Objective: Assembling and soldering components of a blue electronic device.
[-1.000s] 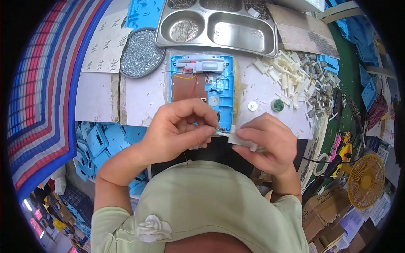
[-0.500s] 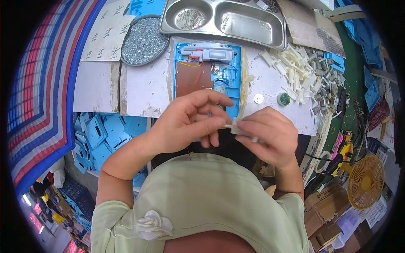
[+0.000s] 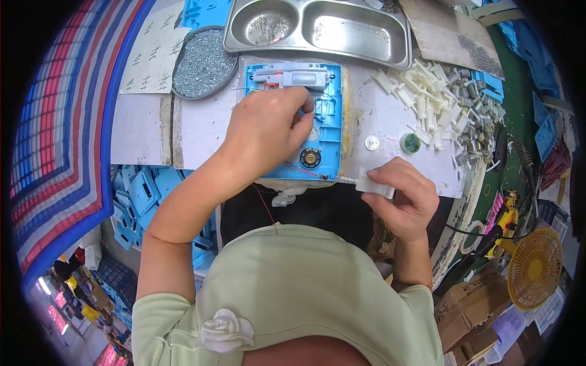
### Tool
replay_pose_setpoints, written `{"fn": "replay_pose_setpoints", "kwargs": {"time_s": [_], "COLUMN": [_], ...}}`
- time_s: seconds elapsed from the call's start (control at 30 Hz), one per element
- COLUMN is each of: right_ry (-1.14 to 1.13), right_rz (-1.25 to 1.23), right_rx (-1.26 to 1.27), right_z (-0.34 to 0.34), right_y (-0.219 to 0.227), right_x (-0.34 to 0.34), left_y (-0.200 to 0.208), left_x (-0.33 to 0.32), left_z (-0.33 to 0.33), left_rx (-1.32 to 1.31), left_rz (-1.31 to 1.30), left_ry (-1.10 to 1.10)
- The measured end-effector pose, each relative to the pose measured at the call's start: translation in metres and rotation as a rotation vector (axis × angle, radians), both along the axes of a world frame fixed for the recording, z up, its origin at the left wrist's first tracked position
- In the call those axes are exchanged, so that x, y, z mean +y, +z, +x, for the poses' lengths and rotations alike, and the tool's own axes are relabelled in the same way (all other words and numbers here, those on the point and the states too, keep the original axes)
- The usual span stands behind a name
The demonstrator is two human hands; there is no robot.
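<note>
A blue plastic housing [image 3: 330, 135] lies open on the bench before me, with a grey-white module [image 3: 299, 78] across its far end and a small round speaker [image 3: 310, 158] near its close end. Over its left half is my left hand [image 3: 265, 125], fingers curled and closed; whatever they hold is hidden, and the brown board there is covered too. Just off the housing's near right corner, my right hand [image 3: 404, 198] pinches a small white plastic part [image 3: 373, 185] between thumb and fingers. A thin ribbed stem sticks out of that part toward the housing's corner.
White plastic parts [image 3: 427, 100] and small metal motors [image 3: 476, 113] are heaped at right. A white disc [image 3: 372, 143] and a green roll [image 3: 410, 143] lie nearer. Behind stands a steel tray [image 3: 354, 33]; a dish of screws [image 3: 204, 64] sits at left. A red wire [image 3: 266, 204] dangles by my shirt.
My left hand has left the white part and moved up over the housing, its fingers closing. My right hand keeps the white part, slightly to the right. The speaker is now uncovered.
</note>
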State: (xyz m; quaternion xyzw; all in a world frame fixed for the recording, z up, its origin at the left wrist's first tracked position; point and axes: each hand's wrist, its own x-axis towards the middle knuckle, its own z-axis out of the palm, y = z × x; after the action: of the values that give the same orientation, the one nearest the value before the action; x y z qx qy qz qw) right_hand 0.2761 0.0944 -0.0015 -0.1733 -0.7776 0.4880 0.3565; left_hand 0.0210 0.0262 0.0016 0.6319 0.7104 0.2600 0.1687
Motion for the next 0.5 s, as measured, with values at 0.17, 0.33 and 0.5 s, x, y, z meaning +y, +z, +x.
{"fn": "replay_pose_setpoints", "kwargs": {"time_s": [0.17, 0.33, 0.5], "right_ry": [-0.021, -0.023, -0.156], "right_rz": [-0.013, -0.008, -0.209], "right_rx": [-0.023, -0.217, -0.136], "right_z": [0.003, 0.002, -0.011], "right_y": [-0.002, 0.007, 0.001], "right_x": [-0.001, -0.001, -0.006], "left_y": [-0.005, 0.001, -0.001], "left_x": [0.001, 0.011, 0.015], "left_z": [0.005, 0.008, 0.005], "left_rx": [0.066, 0.258, -0.017], "left_rz": [0.171, 0.000, 0.079], "left_ry": [-0.170, -0.319, -0.296]}}
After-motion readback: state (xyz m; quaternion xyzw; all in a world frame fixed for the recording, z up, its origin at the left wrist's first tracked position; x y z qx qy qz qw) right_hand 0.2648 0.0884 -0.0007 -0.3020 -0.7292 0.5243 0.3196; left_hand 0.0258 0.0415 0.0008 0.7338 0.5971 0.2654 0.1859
